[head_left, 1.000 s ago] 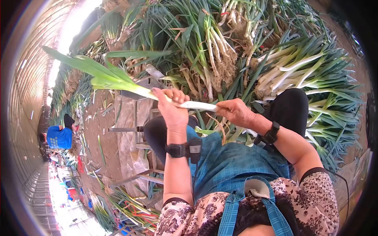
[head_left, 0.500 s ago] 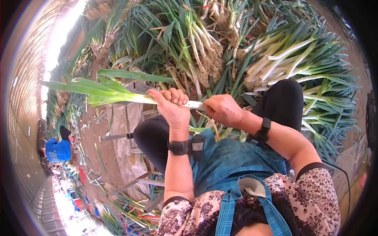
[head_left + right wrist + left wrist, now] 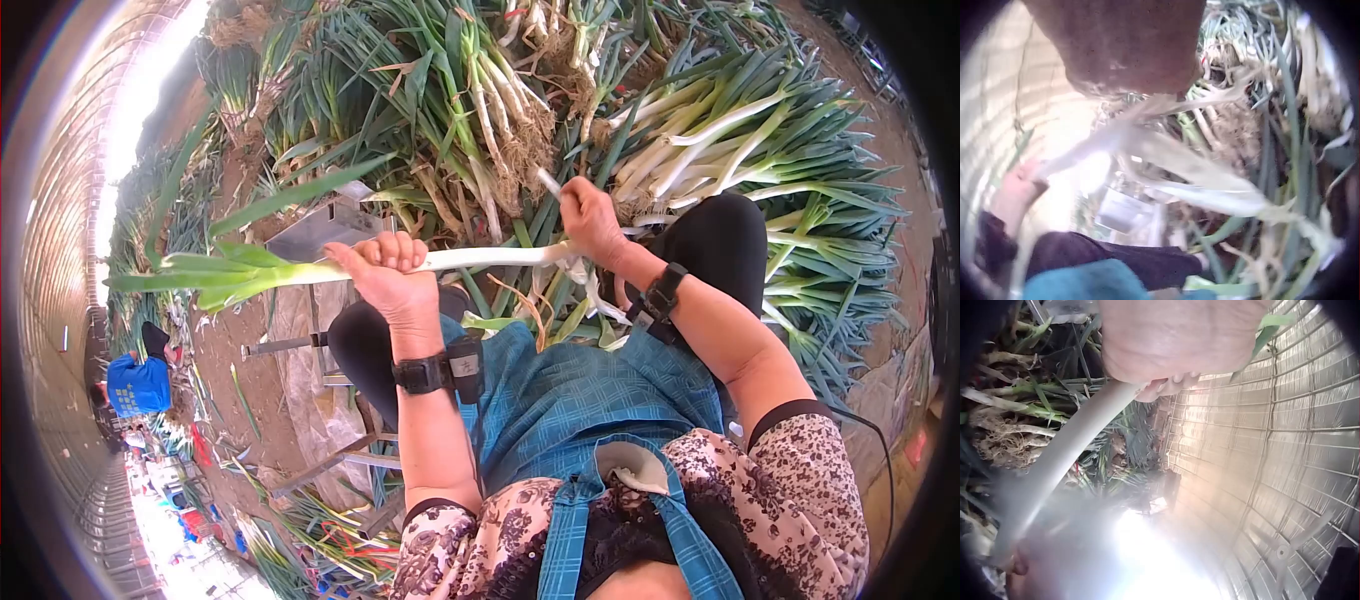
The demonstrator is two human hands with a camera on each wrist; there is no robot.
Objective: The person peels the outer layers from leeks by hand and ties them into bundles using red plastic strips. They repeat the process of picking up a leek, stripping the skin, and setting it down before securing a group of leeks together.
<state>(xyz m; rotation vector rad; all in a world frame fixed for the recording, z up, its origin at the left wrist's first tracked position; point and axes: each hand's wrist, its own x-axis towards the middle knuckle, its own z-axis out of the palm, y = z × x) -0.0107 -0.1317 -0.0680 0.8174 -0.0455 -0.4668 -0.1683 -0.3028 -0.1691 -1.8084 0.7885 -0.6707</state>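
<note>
My left hand (image 3: 392, 290) grips a leek (image 3: 490, 257) round its shank, the green leaves spreading left and the white part pointing right. In the left wrist view the pale shank (image 3: 1079, 437) runs down from that hand. My right hand (image 3: 597, 222), fingers curled, is at the white end and holds loose leek skin (image 3: 600, 297), which hangs below it. Ragged strips of this skin (image 3: 1191, 169) show large under the hand in the right wrist view. A short pale stick-like piece (image 3: 547, 182) juts up beyond the right fingers; I cannot tell what it is.
Leeks with soil on their roots (image 3: 500, 130) are heaped ahead. To the right lies a pile of cleaner white leeks (image 3: 700, 150). A metal frame (image 3: 310, 232) stands beyond the left knee. Another person in blue (image 3: 138, 385) is farther off to the left.
My right hand has moved away from the left hand, right and forward, baring more white shank. Loose skin now hangs from it. The left hand keeps its grip, slightly farther left.
</note>
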